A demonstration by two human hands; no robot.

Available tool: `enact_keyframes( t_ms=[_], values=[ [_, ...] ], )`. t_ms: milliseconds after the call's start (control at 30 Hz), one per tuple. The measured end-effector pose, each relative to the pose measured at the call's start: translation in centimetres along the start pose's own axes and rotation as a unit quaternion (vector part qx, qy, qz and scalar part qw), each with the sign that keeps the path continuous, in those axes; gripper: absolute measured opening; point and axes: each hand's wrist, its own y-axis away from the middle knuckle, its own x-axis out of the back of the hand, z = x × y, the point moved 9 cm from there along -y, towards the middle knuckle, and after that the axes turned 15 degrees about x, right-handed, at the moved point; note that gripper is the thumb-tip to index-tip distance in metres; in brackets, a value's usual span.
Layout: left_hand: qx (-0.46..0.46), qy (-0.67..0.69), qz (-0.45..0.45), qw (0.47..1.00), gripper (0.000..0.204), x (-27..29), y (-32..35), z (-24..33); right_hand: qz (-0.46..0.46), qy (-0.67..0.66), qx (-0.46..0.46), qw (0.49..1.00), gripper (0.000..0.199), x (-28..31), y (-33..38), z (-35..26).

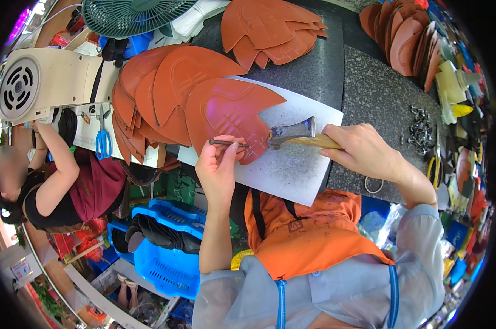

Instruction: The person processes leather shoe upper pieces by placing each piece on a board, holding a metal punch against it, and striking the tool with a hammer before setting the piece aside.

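Note:
A slim dark metal punch (219,142) is pinched between the fingertips of my left hand (217,170), above the lower end of a reddish-brown leather piece (228,107). That piece has stitched or pressed lines and a notched edge, and it lies partly on a white board (292,170). My right hand (363,151) is wrapped round the wooden handle of a hammer (294,131). The metal hammer head is over the board, close to the right edge of the leather and a little right of the punch. Whether the punch tip touches the leather, I cannot tell.
Overlapping leather pieces (165,82) lie to the left, with another pile (270,30) behind and more at far right. Small dark metal parts (420,129) lie on the speckled stone slab (379,93). Blue-handled scissors (103,143), a sewing machine (56,82) and a person are at left.

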Motion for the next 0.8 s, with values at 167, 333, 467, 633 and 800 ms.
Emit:
enact_keyframes(
  t_ms=[167,333,467,633,800],
  values=[
    [-0.014,-0.031,0.0,0.999,0.01,-0.2,0.2,0.3,-0.016,0.007,-0.001,1.0,0.025,0.0,0.0,-0.1],
    [-0.024,-0.057,0.002,0.998,0.009,-0.6,0.5,0.7,-0.02,0.01,0.006,1.0,0.024,0.1,0.1,-0.3],
    [-0.049,-0.087,0.009,0.995,0.009,-0.8,0.9,1.1,-0.021,0.015,0.029,0.999,0.025,0.5,-0.2,-0.8],
    [-0.038,-0.067,0.013,0.997,0.008,-0.6,0.7,1.0,-0.023,0.015,0.027,0.999,0.025,0.8,-0.3,-0.9],
    [-0.024,-0.077,0.02,0.997,0.007,-0.6,0.6,1.0,-0.02,0.023,0.031,0.999,0.025,0.9,-0.2,-1.1]
  ],
)
